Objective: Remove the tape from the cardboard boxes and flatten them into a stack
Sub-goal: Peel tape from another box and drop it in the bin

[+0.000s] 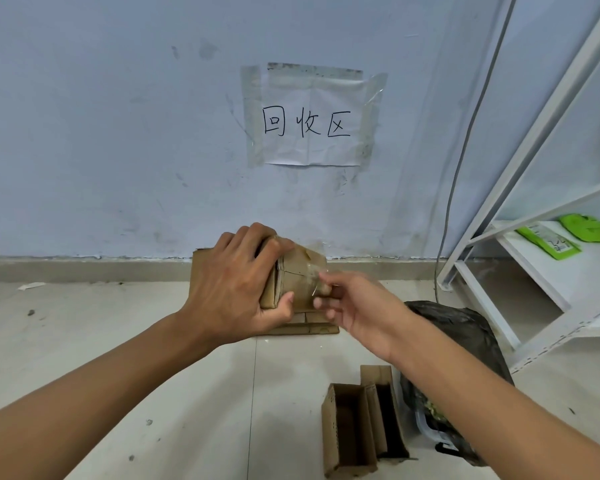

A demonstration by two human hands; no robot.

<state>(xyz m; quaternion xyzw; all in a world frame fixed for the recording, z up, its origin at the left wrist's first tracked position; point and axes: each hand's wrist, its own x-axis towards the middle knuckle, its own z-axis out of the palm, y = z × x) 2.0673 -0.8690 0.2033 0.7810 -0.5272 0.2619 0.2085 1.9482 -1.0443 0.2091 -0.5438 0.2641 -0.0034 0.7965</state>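
Note:
My left hand (pixel 232 285) grips a small brown cardboard box (pixel 298 275) from its left side and holds it up in front of the wall. Clear tape (pixel 314 271) runs over the box's right face. My right hand (pixel 352 306) pinches a strip of that tape at the box's right edge; the hand is a little blurred. Below and behind the box, flattened cardboard (pixel 312 325) lies on the floor against the skirting. Two open small boxes (pixel 361 417) stand side by side on the floor at the lower right.
A black plastic bag (pixel 465 344) sits to the right of the open boxes. A white metal shelf (pixel 541 237) stands at the right with green packets (pixel 548 242) on it. A paper sign (pixel 309 119) is taped to the wall. A cable hangs beside the shelf.

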